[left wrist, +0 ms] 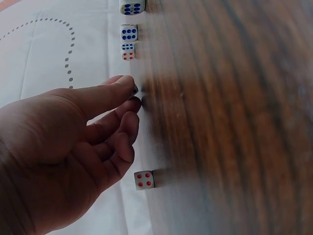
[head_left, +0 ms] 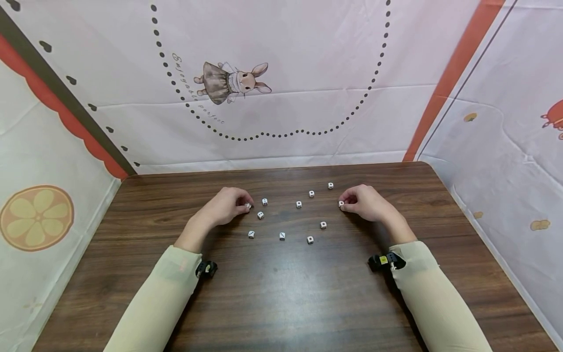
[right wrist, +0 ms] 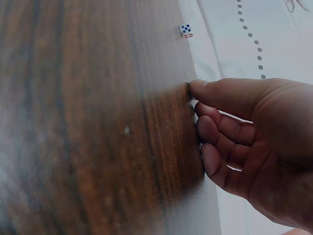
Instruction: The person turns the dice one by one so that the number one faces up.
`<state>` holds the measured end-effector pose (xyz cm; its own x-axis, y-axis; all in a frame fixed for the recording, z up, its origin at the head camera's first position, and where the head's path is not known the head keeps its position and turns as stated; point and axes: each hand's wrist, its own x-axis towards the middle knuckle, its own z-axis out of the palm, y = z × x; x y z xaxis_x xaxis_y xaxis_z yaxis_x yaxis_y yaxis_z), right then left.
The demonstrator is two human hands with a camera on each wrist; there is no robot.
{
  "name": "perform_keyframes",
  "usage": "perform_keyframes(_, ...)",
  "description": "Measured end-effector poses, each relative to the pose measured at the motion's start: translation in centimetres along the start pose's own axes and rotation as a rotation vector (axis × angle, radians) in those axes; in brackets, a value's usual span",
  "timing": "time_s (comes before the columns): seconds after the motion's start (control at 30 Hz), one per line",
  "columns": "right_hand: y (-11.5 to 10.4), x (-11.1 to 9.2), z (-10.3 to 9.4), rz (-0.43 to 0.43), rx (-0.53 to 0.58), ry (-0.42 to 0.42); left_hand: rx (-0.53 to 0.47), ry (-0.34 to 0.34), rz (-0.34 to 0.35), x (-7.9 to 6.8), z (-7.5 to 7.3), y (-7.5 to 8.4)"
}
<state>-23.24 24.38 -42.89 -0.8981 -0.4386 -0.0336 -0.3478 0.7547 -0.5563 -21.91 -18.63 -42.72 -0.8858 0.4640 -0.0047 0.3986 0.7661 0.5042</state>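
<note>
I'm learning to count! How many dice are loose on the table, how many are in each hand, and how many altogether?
Loose dice: 9
Left hand, held die: 1
Right hand, pinched die: 1
Total dice: 11

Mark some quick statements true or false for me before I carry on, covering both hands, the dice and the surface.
1. The left hand pinches a die. True.
2. Nothing lies outside the grip of the hands. False: nine loose dice lie spread over the wood-grain tabletop.
3. The right hand pinches another die. True.
4. Both forearms are bare. False: pale sleeves cover them.
5. In the left wrist view, the lowest die shows four red pips to the camera. True.
</note>
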Motion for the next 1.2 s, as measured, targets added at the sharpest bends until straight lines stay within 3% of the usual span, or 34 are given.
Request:
perform_keyframes(0.63, 0.06, 0.05, 0.12, -0.010, 0.005, -0.002, -0.035, 0.066, -0.041, 0.03, 0.11, -0.21)
perform_keyframes(1.2, -0.02, 0.12, 0.15, -0.009, 0.010, 0.005, -0.028, 0.027, -0.065, -0.08, -0.05, -0.18)
